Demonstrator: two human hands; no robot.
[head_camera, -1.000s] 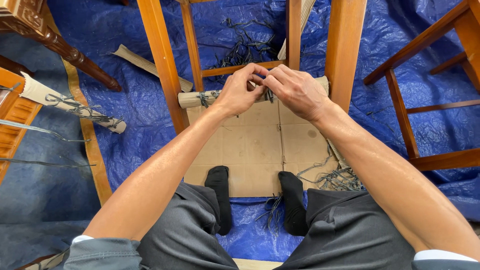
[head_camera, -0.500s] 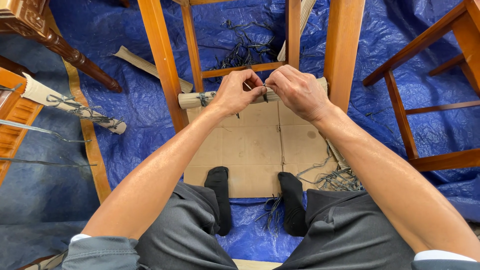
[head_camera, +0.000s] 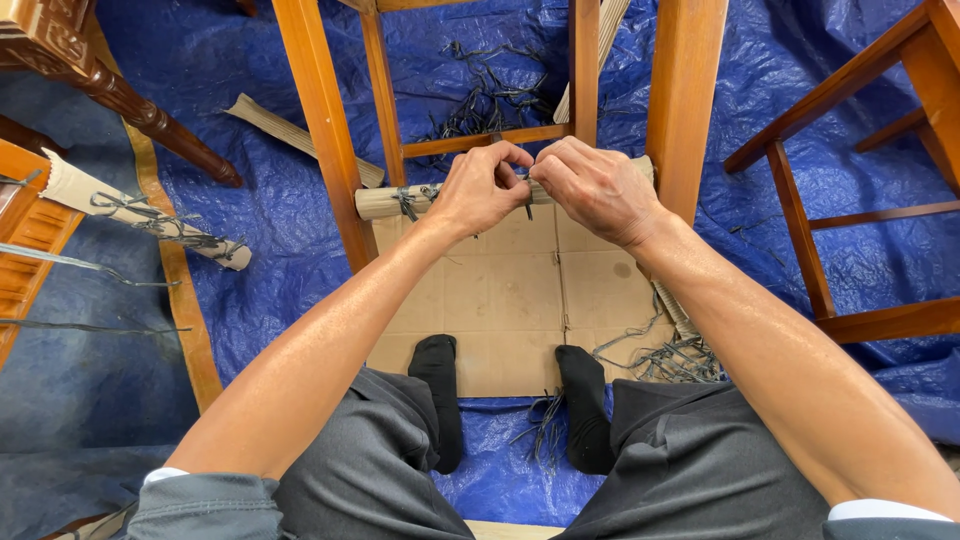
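Both of my hands meet over a beige cardboard-wrapped chair rail (head_camera: 380, 202) that runs between two wooden chair legs. My left hand (head_camera: 483, 190) pinches a dark string (head_camera: 527, 205) against the wrap with thumb and fingers. My right hand (head_camera: 597, 187) grips the same string from the right side. Another dark string tie (head_camera: 408, 200) is knotted around the wrap further left. The part of the wrap under my hands is hidden.
A wooden chair frame (head_camera: 322, 130) stands on a flat cardboard sheet (head_camera: 520, 290) over a blue tarp (head_camera: 280, 210). Loose dark string scraps (head_camera: 490, 100) lie behind, more strings (head_camera: 670, 355) by my right foot. Another chair (head_camera: 850, 200) stands right, a wrapped leg (head_camera: 130, 210) left.
My hands stay at the same spot on the wrapped rail; the fingers have shifted slightly on the string.
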